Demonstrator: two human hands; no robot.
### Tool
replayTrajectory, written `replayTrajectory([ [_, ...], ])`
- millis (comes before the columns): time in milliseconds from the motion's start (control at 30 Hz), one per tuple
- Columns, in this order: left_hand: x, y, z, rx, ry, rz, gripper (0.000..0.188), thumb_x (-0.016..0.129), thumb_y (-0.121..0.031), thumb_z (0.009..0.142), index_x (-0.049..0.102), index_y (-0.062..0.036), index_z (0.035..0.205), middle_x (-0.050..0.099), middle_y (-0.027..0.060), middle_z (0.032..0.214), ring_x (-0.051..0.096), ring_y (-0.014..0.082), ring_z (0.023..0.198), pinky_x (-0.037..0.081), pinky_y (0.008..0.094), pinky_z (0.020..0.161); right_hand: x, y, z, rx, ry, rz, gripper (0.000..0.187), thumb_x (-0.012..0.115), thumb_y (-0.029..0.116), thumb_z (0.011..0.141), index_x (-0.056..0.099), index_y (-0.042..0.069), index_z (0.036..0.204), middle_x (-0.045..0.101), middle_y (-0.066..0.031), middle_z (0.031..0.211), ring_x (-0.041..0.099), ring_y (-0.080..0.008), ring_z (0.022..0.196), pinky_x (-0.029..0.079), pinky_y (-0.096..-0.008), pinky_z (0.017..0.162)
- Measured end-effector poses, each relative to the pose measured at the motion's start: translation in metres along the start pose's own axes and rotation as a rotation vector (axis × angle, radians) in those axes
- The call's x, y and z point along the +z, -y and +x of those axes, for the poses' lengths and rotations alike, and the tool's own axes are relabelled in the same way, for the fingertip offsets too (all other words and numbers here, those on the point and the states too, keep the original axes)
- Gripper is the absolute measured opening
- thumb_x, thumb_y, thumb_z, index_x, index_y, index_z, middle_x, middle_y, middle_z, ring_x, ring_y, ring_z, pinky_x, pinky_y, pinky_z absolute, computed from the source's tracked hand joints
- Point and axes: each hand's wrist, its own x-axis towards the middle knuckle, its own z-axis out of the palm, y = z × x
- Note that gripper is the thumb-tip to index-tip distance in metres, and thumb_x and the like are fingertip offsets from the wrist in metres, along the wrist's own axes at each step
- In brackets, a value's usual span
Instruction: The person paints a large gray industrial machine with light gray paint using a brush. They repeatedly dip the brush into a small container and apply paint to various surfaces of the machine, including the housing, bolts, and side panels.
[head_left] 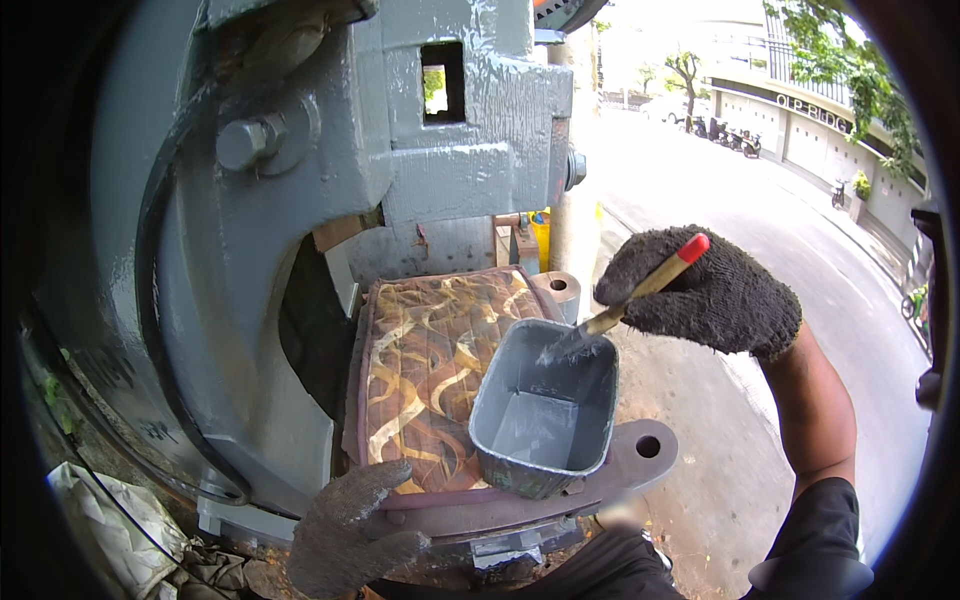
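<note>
Pinching the paintbrush [604, 320], likely light and rigid, by its handle [662, 271], the proper grip: right hand [715, 300]. Left hand [345, 530], lower left: fingers spread.

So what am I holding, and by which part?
Your right hand holds a brush by its wooden handle, below the red tip. Your left hand is at the cushion's corner; whether gripping, unclear.
</note>
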Motion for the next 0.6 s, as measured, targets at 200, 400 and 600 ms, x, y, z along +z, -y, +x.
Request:
replayTrajectory([
  [200,-0.001,-0.015,-0.001,-0.007,0.016,0.066,0.083,0.085,-0.047,0.086,0.054,-0.0001,0.147,0.06,0.0224,0.141,0.067,0.0321,0.121,0.054,0.0426,0.102,-0.02,-0.009,0.002,-0.013,0.122,0.291,0.027,0.088,0.013,0.079,0.08,0.003,0.103,0.076,-0.0135,0.113,0.07,-0.0297,0.108,0.053,-0.0444,0.102],
  [400,0.115,-0.015,0.016,-0.155,-0.627,-0.39,0.095,0.088,-0.041,0.081,0.043,0.0002,0.154,0.056,0.0227,0.146,0.058,0.0356,0.135,0.047,0.0478,0.112,-0.018,-0.076,0.028,-0.325,0.226,0.565,0.017,0.072,0.001,0.083,0.076,0.0,0.099,0.074,-0.0151,0.111,0.069,-0.0287,0.107,0.054,-0.0405,0.098],
  [600,0.184,-0.028,0.033,-0.21,-0.493,-0.112,0.11,0.079,-0.042,0.089,0.009,-0.0028,0.165,0.039,0.0179,0.164,0.044,0.0412,0.146,0.032,0.0486,0.123,-0.014,-0.124,0.052,-0.483,0.272,0.737,0.012,0.07,-0.006,0.084,0.073,-0.002,0.095,0.074,-0.0145,0.106,0.07,-0.0333,0.107,0.055,-0.0431,0.098],
])
